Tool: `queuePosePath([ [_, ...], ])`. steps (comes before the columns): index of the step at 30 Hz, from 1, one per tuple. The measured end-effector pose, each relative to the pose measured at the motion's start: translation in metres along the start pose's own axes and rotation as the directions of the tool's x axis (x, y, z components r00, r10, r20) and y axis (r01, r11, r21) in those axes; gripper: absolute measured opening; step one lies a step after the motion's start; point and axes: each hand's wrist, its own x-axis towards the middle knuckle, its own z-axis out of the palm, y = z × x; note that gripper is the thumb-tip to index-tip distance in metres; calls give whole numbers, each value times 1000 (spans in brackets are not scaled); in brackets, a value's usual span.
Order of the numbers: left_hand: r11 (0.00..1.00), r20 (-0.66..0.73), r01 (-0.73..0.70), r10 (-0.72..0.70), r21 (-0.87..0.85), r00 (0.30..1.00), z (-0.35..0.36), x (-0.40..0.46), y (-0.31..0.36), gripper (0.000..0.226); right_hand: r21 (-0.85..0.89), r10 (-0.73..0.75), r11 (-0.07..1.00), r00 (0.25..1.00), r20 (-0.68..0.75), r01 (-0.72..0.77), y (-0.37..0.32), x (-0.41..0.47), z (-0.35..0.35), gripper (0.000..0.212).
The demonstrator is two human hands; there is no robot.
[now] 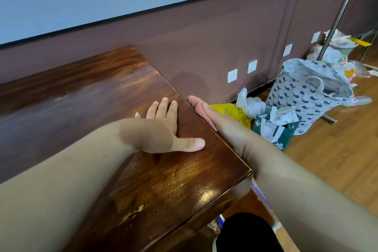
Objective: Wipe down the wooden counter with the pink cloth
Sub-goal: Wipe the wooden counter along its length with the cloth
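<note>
Cloth (195, 106) pressed by right hand (212, 118) against counter (184, 180) side edge, which runs lengthwise along it; left hand (163, 127) flat, empty, just beside on top

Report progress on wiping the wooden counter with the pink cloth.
Done: cannot tell; the counter top shines, but no clear wipe marks show. In hand: the right hand presses the pink cloth against the counter's right side edge, while the left hand rests flat on top. Left: probably the near corner, where the finish is chipped.
</note>
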Motion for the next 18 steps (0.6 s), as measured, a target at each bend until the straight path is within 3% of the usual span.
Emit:
queuePosePath([
  [7, 998, -147, -18, 10, -55, 989, 10, 4, -6, 142, 95, 58, 994, 997, -49, -53, 1, -63, -2, 42],
  [11, 995, -273, -56, 30, -88, 961, 17, 1, -7, 136, -201, -133, 975, 973, -189, 95, 1, -95, 16, 38],
  [14, 999, -437, -45, 32, -19, 899, 23, -5, 0, 117, -394, -327, 903, 869, -371, 171, 14, -110, 28, 37],
  [16, 994, -517, -98, 108, 46, 849, 29, -13, 6, 93, -492, -469, 834, 790, -394, 249, 27, -121, 37, 43],
  [18, 983, -504, -178, 176, 44, 846, 37, -26, 10, 77, -596, -608, 735, 703, -369, 324, 45, -130, 44, 45],
])
